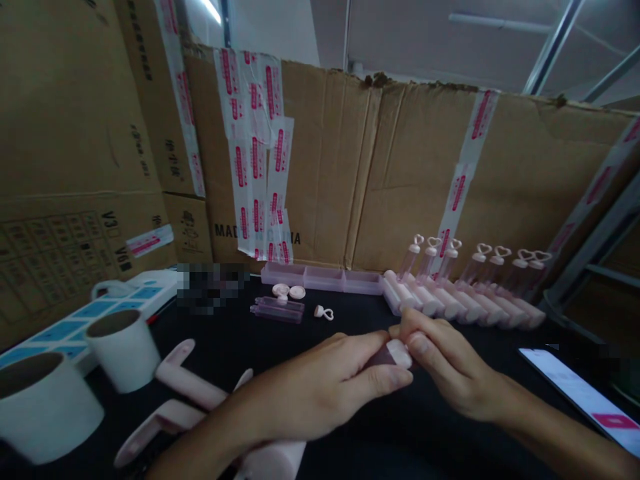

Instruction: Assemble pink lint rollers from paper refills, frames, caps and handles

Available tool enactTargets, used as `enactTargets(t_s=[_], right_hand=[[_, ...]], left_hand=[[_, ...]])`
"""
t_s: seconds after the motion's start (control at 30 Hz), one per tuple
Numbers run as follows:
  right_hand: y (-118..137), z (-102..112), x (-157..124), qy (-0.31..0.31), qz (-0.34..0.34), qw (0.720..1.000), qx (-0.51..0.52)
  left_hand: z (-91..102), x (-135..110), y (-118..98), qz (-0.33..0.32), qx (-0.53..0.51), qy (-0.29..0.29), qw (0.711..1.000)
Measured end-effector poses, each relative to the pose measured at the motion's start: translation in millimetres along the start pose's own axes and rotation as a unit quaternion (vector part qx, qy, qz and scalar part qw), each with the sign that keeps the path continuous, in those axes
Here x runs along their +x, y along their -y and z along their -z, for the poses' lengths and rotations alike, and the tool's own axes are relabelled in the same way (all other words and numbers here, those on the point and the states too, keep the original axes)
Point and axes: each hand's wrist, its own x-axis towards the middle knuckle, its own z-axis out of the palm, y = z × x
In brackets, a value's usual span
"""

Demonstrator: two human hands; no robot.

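Note:
My left hand is closed around a small pinkish tube, whose pale end pokes out between its thumb and fingers. At that end my right hand pinches with thumb and fingertips, meeting the left. Most of the tube is hidden by the fingers. Beyond the hands lie a small heart-handled cap, clear pinkish tubes and round pink caps. Pale pink L-shaped pieces lie left of my left forearm, and a pink cylinder is partly under it.
A pink divided tray stands against the cardboard wall. Right of it are several pink cylinders, with heart-topped clear tubes behind. White cup-like containers and a white-and-blue strip stand left; a lit phone lies right.

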Motion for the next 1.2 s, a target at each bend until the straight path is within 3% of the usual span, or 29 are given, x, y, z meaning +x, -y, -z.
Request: enactTargets(t_s=[0.27, 0.4, 0.5, 0.63, 0.73, 0.83, 1.07, 1.2], right_hand=[[0, -9, 1, -0.048, -0.004, 0.999, -0.009], [0, -10, 2, -0.050, -0.007, 0.999, -0.014], [2, -8, 4, -0.043, -0.001, 0.999, -0.021], [8, -2, 11, -0.017, 0.017, 0.999, -0.033], [12, 5, 16, 0.014, 0.040, 0.998, -0.053], [13, 10, 18, 0.035, 0.057, 0.995, -0.080], [14, 20, 22, 0.080, 0.111, 0.986, -0.099], [18, 27, 26, 0.107, 0.100, 0.985, -0.095]], left_hand=[[-8.5, -3, 4, 0.033, 0.028, -0.042, 0.998], [-10.5, -4, 3, 0.063, 0.031, -0.056, 0.996], [-7.3, -3, 1, 0.048, -0.003, -0.063, 0.997], [-0.4, -1, 0, 0.024, -0.135, -0.001, 0.991], [1.4, -1, 3, 0.055, -0.247, 0.060, 0.966], [0.1, -2, 8, 0.085, -0.326, 0.084, 0.938], [-1.2, -3, 16, 0.111, -0.408, 0.156, 0.893], [-2.8, -2, 14, 0.113, -0.378, 0.127, 0.910]])
